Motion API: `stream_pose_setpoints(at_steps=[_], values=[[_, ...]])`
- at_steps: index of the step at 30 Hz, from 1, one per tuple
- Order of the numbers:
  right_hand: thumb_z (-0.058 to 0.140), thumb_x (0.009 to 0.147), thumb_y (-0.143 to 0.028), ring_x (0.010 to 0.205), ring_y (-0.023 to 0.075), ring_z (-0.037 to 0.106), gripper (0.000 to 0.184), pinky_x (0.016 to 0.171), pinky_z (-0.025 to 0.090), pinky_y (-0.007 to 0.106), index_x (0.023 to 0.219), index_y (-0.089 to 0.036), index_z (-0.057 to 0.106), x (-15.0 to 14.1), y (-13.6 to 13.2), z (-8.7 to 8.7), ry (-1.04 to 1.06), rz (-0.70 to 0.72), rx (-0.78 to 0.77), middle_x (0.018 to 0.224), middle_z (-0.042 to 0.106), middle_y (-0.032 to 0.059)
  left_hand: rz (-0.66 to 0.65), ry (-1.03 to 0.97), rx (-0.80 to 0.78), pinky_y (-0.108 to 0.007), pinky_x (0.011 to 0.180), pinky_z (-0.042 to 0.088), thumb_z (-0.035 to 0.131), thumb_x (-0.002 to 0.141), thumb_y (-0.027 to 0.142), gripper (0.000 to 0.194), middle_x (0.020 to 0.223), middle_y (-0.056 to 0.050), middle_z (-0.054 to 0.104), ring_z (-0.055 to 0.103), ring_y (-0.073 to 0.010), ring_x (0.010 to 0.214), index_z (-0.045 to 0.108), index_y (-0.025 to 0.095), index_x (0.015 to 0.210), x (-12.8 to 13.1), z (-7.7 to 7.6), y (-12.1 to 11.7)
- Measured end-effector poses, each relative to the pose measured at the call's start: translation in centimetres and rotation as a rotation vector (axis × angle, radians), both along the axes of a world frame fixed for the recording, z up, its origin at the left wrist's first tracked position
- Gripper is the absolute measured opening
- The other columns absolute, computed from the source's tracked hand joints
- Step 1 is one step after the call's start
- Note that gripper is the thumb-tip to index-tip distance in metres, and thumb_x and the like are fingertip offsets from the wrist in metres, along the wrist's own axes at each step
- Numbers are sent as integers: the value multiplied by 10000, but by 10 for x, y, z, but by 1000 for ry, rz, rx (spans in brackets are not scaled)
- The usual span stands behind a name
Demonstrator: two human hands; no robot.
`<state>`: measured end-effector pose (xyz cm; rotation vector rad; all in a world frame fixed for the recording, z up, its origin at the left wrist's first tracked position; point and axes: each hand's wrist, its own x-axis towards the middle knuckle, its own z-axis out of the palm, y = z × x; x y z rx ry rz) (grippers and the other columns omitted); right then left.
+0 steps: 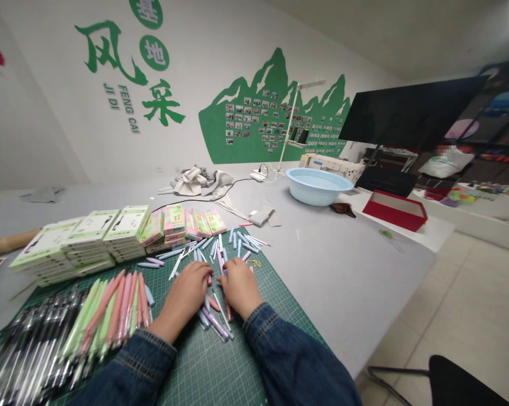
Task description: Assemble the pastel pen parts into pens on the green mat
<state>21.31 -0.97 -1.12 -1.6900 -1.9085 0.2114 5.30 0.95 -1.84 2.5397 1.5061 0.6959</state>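
Note:
My left hand [189, 286] is over a green cutting mat [275, 316], its fingers curled against a short pink pen part [209, 279]. Close beside it, my right hand [241, 283] has its fingers bent down among the pen parts; what they hold is mostly hidden. Loose blue, purple and white pen pieces [214, 321] lie beneath and between both hands. More pale blue pen parts [248, 242] are scattered beyond the fingertips. To the left lie assembled pink and green pens [119, 310] and a thick row of black-and-clear pens [38, 338].
Stacked white boxes [85, 237] and small pink-green boxes [174, 220] line the mat's far left. Farther back are crumpled cloth [201, 181], a light blue basin [317, 186], a sewing machine [334, 164] and a red box [394, 210]. A black chair [457, 383] stands at lower right.

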Motion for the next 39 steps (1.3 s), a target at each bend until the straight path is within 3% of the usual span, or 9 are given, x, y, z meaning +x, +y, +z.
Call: stream_pose_setpoints(at_steps=[6, 13, 18, 21, 23, 28, 31, 36, 39], values=[[464, 826, -109, 873, 258, 587, 189, 697, 449, 330, 959, -100, 597, -26, 7, 4, -302, -70, 9, 936, 607, 157, 17, -69, 19, -381, 976, 381, 420, 822, 150, 318, 1092, -94, 647, 539, -230, 1065, 687, 178, 992, 2, -6, -4], [538, 780, -175, 820, 257, 610, 164, 670, 438, 321, 904, -90, 603, -24, 6, -1, -278, -120, 5, 880, 620, 160, 122, -228, -39, -365, 935, 399, 438, 843, 246, 276, 1010, -78, 682, 576, -220, 998, 690, 182, 939, 0, -4, 0], [549, 760, -195, 805, 220, 593, 70, 702, 419, 315, 809, -156, 579, -16, -2, 5, -66, -70, 59, 843, 625, 91, 247, -496, -133, -370, 901, 407, 523, 807, 392, 291, 977, -68, 696, 584, -243, 984, 707, 201, 927, 0, 3, 3], [572, 728, -171, 832, 207, 571, 63, 740, 414, 318, 792, -173, 568, -18, -11, 9, 88, 73, 127, 833, 616, 60, 239, -833, -353, -285, 655, 462, 580, 763, 459, 349, 797, -38, 678, 606, -191, 742, 694, 186, 948, 2, 7, 1], [572, 729, -159, 812, 194, 570, 69, 744, 422, 321, 797, -173, 576, -20, -17, 12, 270, 148, 120, 826, 614, 49, 174, -1106, -541, -212, 491, 402, 614, 742, 474, 368, 653, -1, 607, 533, -120, 554, 682, 155, 913, 3, 10, -1], [587, 793, -273, 713, 155, 614, 358, 668, 495, 303, 1142, -199, 564, -15, -26, 20, 1055, 531, -300, 849, 660, 32, 70, -1622, -758, -132, 430, 376, 701, 707, 375, 283, 609, 18, 549, 468, -47, 492, 654, 116, 813, -5, 18, 0], [640, 762, -290, 725, 142, 623, 366, 687, 512, 298, 1116, -201, 623, -11, -28, 24, 1236, 685, -424, 916, 671, 41, 26, -1718, -793, -127, 407, 373, 700, 721, 327, 241, 596, 22, 537, 453, -40, 470, 644, 109, 806, -9, 20, 1], [720, 690, -276, 618, 126, 610, 249, 619, 502, 264, 920, -185, 693, -14, -31, 24, 1287, 599, -386, 782, 685, 20, -56, -1695, -817, -115, 402, 337, 680, 747, 336, 235, 574, 36, 518, 417, -24, 445, 613, 119, 806, -3, 25, -6], [757, 642, -252, 620, 133, 608, 255, 626, 508, 275, 879, -189, 689, -15, -34, 26, 1304, 643, -421, 766, 680, 9, -109, -1650, -862, -124, 382, 295, 641, 774, 379, 249, 534, 56, 479, 366, -22, 403, 600, 138, 819, 0, 32, -11]])
